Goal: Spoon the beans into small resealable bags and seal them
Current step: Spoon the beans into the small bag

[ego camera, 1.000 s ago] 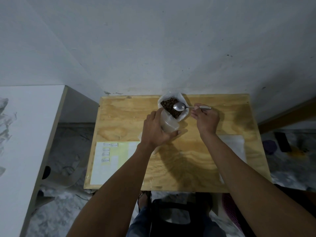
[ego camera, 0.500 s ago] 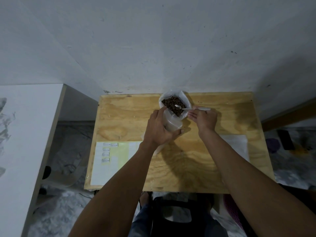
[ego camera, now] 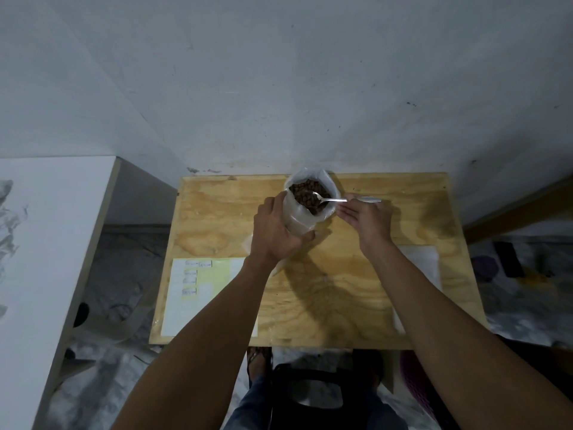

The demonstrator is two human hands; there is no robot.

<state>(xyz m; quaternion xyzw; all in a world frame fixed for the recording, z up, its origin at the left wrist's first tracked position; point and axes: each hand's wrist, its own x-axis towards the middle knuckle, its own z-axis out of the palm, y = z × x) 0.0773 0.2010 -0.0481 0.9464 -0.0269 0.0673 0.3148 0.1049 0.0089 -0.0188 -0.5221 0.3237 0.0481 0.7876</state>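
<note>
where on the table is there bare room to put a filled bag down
Bare wood lies between the label sheet and the white sheet, though both forearms cross it, and at the far left corner of the table. It is crowded round the bean bag, left hand and spoon.

The plywood surface (ego camera: 356,290) stands against the wall. On it, near the far edge, stands an open plastic bag of beans (ego camera: 302,217). A label sheet (ego camera: 198,293) lies at the near left, a white sheet (ego camera: 423,262) at the right.
</note>
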